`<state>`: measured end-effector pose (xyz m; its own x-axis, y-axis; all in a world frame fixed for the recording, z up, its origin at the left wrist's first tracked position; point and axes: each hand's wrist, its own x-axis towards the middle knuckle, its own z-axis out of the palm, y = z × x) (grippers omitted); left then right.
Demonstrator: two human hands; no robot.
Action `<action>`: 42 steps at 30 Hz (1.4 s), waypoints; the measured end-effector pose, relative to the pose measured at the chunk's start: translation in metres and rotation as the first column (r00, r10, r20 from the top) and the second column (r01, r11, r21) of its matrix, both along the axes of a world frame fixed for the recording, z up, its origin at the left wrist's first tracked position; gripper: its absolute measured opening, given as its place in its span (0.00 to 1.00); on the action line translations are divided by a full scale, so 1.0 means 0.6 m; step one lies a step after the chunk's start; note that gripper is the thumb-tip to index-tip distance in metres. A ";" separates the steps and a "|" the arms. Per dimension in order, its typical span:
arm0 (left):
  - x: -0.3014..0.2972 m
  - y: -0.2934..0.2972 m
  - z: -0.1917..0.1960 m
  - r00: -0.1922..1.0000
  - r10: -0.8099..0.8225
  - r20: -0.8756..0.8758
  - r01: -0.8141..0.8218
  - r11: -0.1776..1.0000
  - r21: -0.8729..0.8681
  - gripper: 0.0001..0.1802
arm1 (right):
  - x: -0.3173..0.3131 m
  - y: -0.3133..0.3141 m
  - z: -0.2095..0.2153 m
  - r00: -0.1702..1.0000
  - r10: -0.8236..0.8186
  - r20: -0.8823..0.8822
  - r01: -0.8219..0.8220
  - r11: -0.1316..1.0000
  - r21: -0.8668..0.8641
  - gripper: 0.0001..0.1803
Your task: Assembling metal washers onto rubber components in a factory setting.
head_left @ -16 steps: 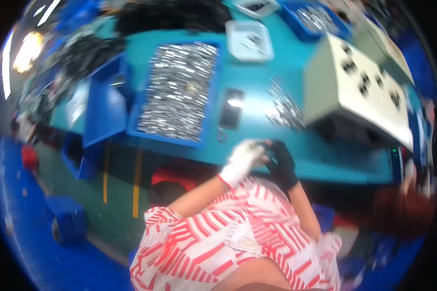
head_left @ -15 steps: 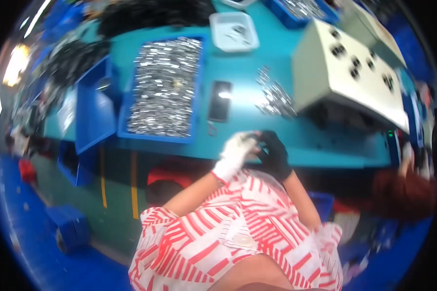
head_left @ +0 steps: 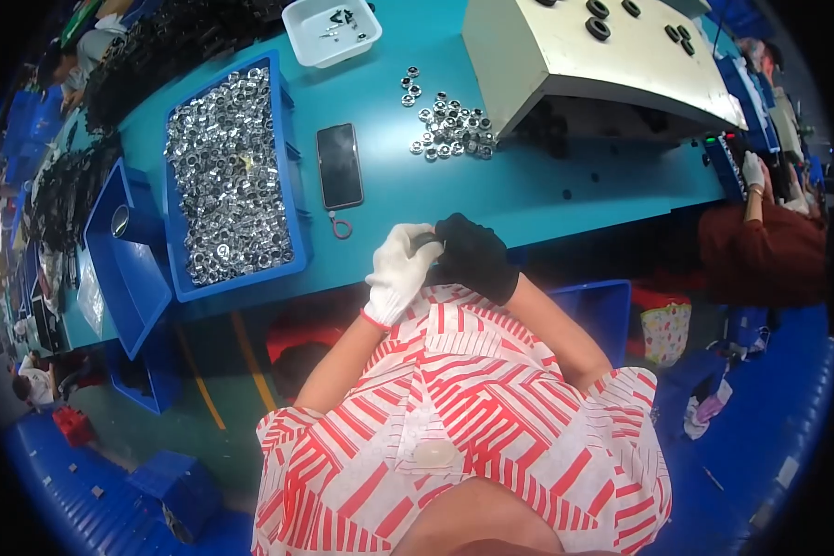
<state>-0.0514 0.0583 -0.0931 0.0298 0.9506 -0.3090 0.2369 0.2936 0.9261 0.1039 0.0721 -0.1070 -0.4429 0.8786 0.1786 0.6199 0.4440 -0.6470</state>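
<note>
My left hand (head_left: 400,271), in a white glove, is closed with its fingertips pinching a small dark ring (head_left: 426,243). My right hand (head_left: 478,258), in a black glove, is curled against the same ring from the other side, its fingertips partly hidden. Both hands meet in front of my body at the table's near edge. Beyond them lies a loose group of shiny metal rings (head_left: 454,128). A blue bin (head_left: 298,218) full of similar small metal rings (head_left: 232,176) stands to the left. Between the two lies a dark phone (head_left: 340,167) with a red loop strap (head_left: 341,228).
A cream metal housing (head_left: 510,56) with black rings (head_left: 599,30) on top stands at the right. A white tray (head_left: 320,51) of small parts sits farther back. At the left, an empty blue bin (head_left: 111,264) leans by the table (head_left: 565,218). Another person's gloved hand (head_left: 753,171) works far right.
The view has swung, so the bins, phone and housing sit farther left and higher in the picture, and it is sharper. My hands stay together, and a dark ring now shows between them.
</note>
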 end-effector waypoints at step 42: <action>-0.016 0.026 0.000 0.961 -0.199 0.191 0.246 0.930 -0.272 0.25 | 0.014 -0.017 -0.024 0.991 -0.049 -0.123 0.019 0.973 -0.230 0.22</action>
<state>-0.0609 0.0738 -0.0933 0.3006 0.7832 -0.5442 0.1857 0.5116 0.8389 0.1122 0.0618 -0.1217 -0.3988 0.9167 0.0251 0.5381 0.2561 -0.8031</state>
